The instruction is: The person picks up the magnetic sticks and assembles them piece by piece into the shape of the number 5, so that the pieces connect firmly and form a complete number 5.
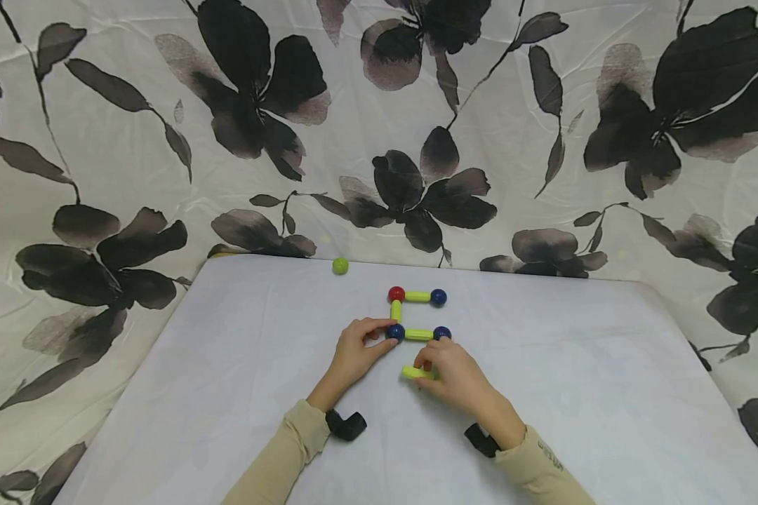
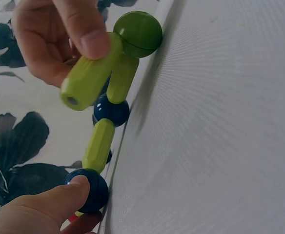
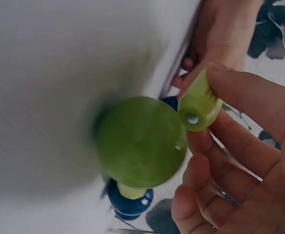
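Observation:
My left hand [image 1: 356, 351] pinches a blue ball [image 1: 395, 332] between thumb and fingers, at the corner of a figure of magnetic rods and balls. From this ball one yellow-green rod [image 1: 396, 310] runs back to a red ball [image 1: 396, 294], and another rod [image 1: 420, 335] runs right to a second blue ball [image 1: 442, 332]. In the left wrist view a further rod [image 2: 123, 80] joins that second ball to a green ball [image 2: 137, 34], hidden by my right hand in the head view. My right hand [image 1: 460, 375] pinches a loose yellow-green magnetic rod [image 3: 199, 105] beside the green ball.
From the red ball a rod [image 1: 417, 297] leads right to another blue ball [image 1: 439, 298]. A separate green ball [image 1: 340, 266] lies near the far edge of the white table [image 1: 575, 393]. Floral cloth [image 1: 518, 175] hangs behind it.

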### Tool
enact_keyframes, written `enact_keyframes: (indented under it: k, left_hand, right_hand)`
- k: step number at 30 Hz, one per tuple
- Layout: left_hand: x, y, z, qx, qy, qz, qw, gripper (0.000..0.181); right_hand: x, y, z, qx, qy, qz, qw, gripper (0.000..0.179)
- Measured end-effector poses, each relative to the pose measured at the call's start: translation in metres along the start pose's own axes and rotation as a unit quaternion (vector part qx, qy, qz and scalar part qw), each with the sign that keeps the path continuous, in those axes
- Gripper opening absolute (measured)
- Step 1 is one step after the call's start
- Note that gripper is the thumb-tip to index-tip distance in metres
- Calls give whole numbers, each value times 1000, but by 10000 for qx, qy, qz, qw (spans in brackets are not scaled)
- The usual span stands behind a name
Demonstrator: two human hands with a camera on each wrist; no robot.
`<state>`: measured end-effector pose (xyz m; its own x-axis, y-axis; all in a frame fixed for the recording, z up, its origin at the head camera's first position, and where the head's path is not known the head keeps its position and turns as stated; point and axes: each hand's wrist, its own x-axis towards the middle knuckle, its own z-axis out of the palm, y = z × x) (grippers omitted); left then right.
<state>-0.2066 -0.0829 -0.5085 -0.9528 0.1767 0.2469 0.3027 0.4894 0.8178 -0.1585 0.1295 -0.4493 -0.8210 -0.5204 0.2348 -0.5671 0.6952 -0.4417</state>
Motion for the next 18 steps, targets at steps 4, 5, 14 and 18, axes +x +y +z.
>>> enact_keyframes:
  k: [4,5,14,18]
  left_hand:
    - [0,0,0,35,-3,-34,10000,34]
    - [0,0,0,25,-7,-50,10000,34]
    - [1,0,1,-5,-1,2,10000,34]
    - [1,-2,1,-4,27,34,10000,34]
  right_hand:
    - [-4,1,4,-124,117,-51,9998,21]
    - [-5,1,4,-123,115,-42,9998,21]
    - [-7,3,5,-107,55,16,9999,21]
    - [-7,4,4,-77,-18,20,10000,19]
